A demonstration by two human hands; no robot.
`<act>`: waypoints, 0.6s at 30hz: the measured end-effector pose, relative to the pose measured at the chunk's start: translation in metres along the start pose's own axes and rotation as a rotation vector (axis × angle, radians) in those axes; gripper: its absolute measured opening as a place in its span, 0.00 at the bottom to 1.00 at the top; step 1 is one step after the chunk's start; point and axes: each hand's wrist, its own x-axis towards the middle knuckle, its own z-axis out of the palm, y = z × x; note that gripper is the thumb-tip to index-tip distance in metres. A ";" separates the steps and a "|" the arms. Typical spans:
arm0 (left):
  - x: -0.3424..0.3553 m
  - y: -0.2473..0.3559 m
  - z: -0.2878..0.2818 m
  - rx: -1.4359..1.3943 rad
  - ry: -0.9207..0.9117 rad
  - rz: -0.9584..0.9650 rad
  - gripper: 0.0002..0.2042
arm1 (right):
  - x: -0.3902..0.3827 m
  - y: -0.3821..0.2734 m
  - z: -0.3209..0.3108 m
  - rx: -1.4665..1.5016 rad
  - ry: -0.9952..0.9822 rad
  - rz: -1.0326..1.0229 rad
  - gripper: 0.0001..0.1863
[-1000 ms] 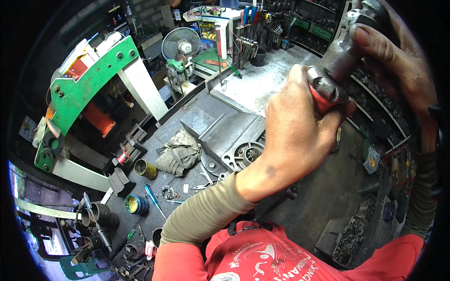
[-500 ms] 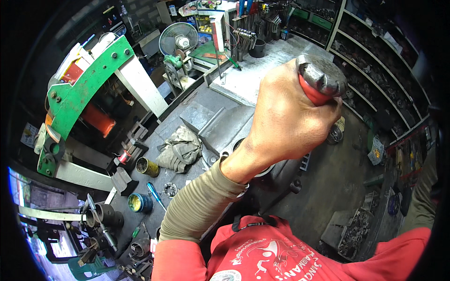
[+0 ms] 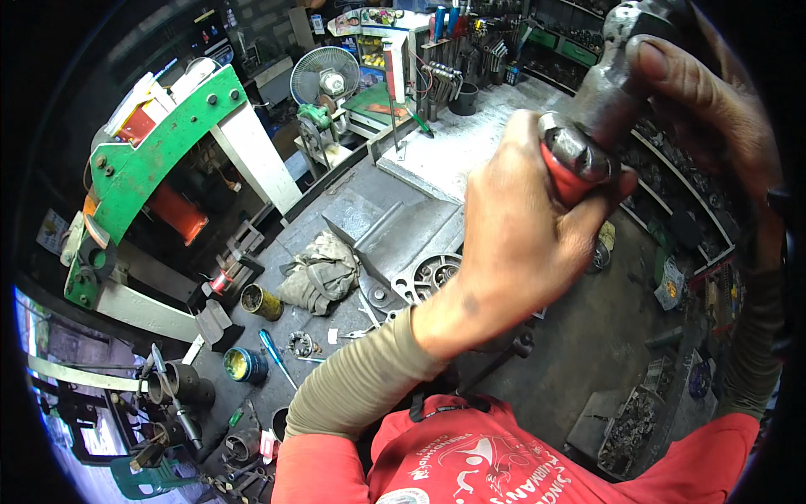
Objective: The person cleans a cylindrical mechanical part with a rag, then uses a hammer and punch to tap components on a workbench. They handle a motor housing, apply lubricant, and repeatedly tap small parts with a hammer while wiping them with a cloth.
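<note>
I have the red-gripped tool with a chipped, grey steel cap (image 3: 578,155) toward two o'clock from the centre of my view, wrapped in the closed left hand (image 3: 525,210), whose fist hides its lower length. From that fist, the cap shows between one and two o'clock. The stout, dark grey steel piece with a cylindrical body (image 3: 606,101) lies at one o'clock from the cap, its long axis slanting from seven to one; they overlap in view, and I cannot tell whether they touch. The right hand (image 3: 714,105) is the nearer to this piece, gripping it from three o'clock, thumb laid over it, its other fingers mostly lost in shadow. Farther out, from the left fist, I see the grey, spoked metal casting (image 3: 438,273) at eight o'clock, and the crumpled grey-green cloth (image 3: 319,275) beyond, between eight and nine, on the dark grey workbench (image 3: 378,185).
</note>
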 end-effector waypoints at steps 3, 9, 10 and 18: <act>0.007 -0.005 -0.010 -0.118 -0.234 -0.028 0.11 | 0.002 -0.004 0.001 -0.144 0.018 -0.067 0.28; 0.012 -0.012 -0.013 -0.142 -0.230 0.056 0.08 | 0.003 0.003 0.001 -0.254 0.055 -0.168 0.30; 0.012 -0.012 -0.010 -0.118 -0.222 0.077 0.08 | 0.003 0.004 0.001 -0.270 0.058 -0.171 0.31; 0.010 -0.012 -0.013 -0.142 -0.200 0.014 0.08 | 0.005 0.004 -0.009 -0.328 0.130 -0.266 0.34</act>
